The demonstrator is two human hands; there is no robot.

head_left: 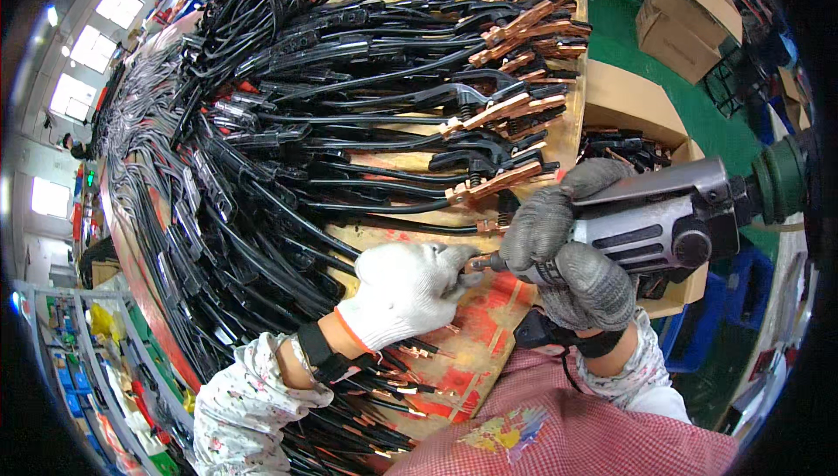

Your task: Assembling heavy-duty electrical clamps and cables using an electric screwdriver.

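My right hand (572, 258), in a dirty grey glove, is wrapped round a silver-and-black power tool (650, 236) lying level, its nose pointing left. My left hand (406, 288), in a white knit glove, is closed with its fingertips round a small copper end piece (479, 263). That piece meets the tool's tip; whatever sits inside the fingers is hidden. Just beyond both hands lie black cables (384, 207) fitted with copper-jawed clamps (502, 181). Nearer me, under my left forearm, several cables end in bare copper strands (419, 389).
The red-stained board (489, 327) carries a big heap of black cables (253, 223). An open cardboard box (633, 96) with clamp parts stands at its right, beside blue crates (746, 284). More cartons (690, 17) are on the green floor. Shelving with parts (96, 345) stands at left.
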